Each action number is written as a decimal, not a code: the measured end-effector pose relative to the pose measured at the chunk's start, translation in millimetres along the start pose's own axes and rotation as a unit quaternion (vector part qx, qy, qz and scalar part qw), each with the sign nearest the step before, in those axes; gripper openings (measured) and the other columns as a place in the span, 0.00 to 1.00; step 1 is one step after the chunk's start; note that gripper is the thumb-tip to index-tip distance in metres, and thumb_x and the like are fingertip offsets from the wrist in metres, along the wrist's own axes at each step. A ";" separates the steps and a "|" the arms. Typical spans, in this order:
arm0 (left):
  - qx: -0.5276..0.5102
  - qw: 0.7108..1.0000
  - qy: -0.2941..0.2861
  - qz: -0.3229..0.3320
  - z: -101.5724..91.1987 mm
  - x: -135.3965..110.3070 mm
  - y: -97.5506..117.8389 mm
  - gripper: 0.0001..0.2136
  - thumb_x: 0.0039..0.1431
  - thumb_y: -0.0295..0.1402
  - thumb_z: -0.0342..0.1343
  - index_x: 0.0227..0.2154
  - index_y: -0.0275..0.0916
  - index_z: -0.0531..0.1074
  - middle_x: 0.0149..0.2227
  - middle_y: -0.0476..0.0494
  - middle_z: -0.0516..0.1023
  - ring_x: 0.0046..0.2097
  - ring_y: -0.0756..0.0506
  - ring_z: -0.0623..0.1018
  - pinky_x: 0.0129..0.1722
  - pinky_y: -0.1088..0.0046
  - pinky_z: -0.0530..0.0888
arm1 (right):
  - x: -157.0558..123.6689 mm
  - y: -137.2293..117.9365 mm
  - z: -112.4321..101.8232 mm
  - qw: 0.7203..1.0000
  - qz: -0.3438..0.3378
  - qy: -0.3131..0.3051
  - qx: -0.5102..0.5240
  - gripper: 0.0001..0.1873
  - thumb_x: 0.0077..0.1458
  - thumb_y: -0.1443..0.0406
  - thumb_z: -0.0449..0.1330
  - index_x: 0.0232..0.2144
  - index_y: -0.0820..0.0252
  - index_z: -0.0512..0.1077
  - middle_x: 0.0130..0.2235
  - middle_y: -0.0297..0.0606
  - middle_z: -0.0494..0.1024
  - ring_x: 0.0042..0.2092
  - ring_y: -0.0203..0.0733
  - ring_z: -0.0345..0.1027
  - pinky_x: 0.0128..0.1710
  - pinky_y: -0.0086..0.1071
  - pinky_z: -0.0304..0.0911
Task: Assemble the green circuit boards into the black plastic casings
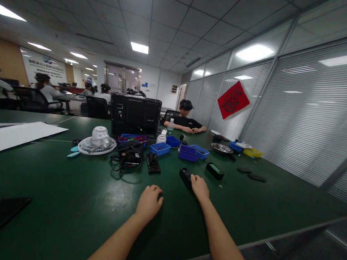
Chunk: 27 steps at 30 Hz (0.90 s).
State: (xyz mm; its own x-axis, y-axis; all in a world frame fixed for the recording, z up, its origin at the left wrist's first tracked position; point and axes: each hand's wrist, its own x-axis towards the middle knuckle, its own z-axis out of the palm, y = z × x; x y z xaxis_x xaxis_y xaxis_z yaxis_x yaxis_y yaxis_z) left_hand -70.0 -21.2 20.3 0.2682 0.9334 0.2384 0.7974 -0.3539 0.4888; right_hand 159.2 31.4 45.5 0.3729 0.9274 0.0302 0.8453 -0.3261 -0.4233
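Green-topped office surface (70,186) stretches ahead of us. Our left hand (150,201) lies curled shut, knuckles up; what it holds, we cannot tell. Our right hand (200,186) grips the near end of a small black rectangular box (185,174), seemingly steadying it flat, with blue plastic trays (159,148) farther back.

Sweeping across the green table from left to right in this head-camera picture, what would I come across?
white sheet → white fan → left hand → right hand → yellow tray
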 end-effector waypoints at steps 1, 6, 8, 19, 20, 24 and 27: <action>0.000 1.000 0.000 -0.001 -0.1 0.0 0.1 0.13 0.52 0.33 0.48 0.39 0.40 0.72 0.44 0.45 0.71 0.46 0.45 0.67 0.48 0.71 0.61 | -0.1 0.7 -0.8 1.000 0.004 0.001 0.001 0.29 0.58 0.54 0.35 0.45 0.63 0.68 0.44 0.49 0.72 0.44 0.46 0.67 0.39 0.35 0.60; -0.004 1.000 -0.002 0.000 0.4 0.6 -0.3 0.13 0.52 0.32 0.48 0.39 0.40 0.72 0.45 0.45 0.71 0.46 0.45 0.67 0.48 0.70 0.61 | -6.3 -1.9 -1.1 1.000 -0.007 0.007 -0.013 0.35 0.51 0.43 0.42 0.47 0.63 0.65 0.46 0.50 0.71 0.47 0.51 0.65 0.38 0.37 0.61; -0.004 1.000 -0.003 0.001 0.2 0.6 0.1 0.13 0.52 0.32 0.48 0.39 0.40 0.72 0.45 0.45 0.71 0.46 0.45 0.67 0.48 0.70 0.61 | -8.5 -3.0 0.5 0.999 -0.009 0.019 -0.044 0.34 0.48 0.44 0.48 0.45 0.65 0.66 0.46 0.51 0.70 0.47 0.52 0.64 0.38 0.37 0.62; 0.001 1.000 -0.001 0.002 1.1 0.3 -0.7 0.13 0.53 0.32 0.48 0.39 0.40 0.72 0.45 0.45 0.71 0.46 0.45 0.67 0.48 0.71 0.61 | -10.8 -5.5 -0.1 0.995 -0.007 0.089 -0.034 0.28 0.50 0.47 0.48 0.42 0.63 0.66 0.44 0.48 0.71 0.45 0.49 0.63 0.38 0.36 0.61; 0.001 1.000 -0.001 0.004 1.2 0.2 -0.6 0.13 0.53 0.32 0.48 0.39 0.40 0.72 0.45 0.45 0.71 0.46 0.45 0.67 0.48 0.70 0.61 | -11.3 -6.1 -1.0 0.994 -0.005 0.105 -0.029 0.27 0.51 0.47 0.48 0.41 0.63 0.67 0.43 0.48 0.71 0.45 0.49 0.63 0.39 0.36 0.60; 0.005 1.000 -0.008 -0.007 0.1 -0.4 1.8 0.13 0.52 0.32 0.48 0.40 0.40 0.72 0.45 0.45 0.71 0.46 0.45 0.67 0.49 0.70 0.61 | -15.6 -7.2 -4.3 0.981 -0.024 0.191 0.016 0.26 0.53 0.49 0.47 0.42 0.64 0.65 0.44 0.50 0.69 0.47 0.50 0.60 0.45 0.37 0.56; 0.006 1.000 -0.008 -0.010 -1.2 -0.4 3.6 0.13 0.52 0.32 0.48 0.40 0.40 0.72 0.45 0.45 0.71 0.46 0.45 0.67 0.49 0.70 0.61 | -21.7 -8.1 -5.9 0.961 -0.088 0.255 0.055 0.26 0.54 0.53 0.47 0.48 0.65 0.60 0.48 0.50 0.66 0.50 0.50 0.57 0.49 0.38 0.53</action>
State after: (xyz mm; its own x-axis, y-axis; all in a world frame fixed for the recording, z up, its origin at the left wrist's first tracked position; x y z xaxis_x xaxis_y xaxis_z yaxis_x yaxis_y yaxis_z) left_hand -67.9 -22.8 22.9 0.2602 0.9414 0.2144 0.8092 -0.3338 0.4834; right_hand 146.5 12.8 53.7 0.3907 0.7473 0.5376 0.8771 -0.1248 -0.4639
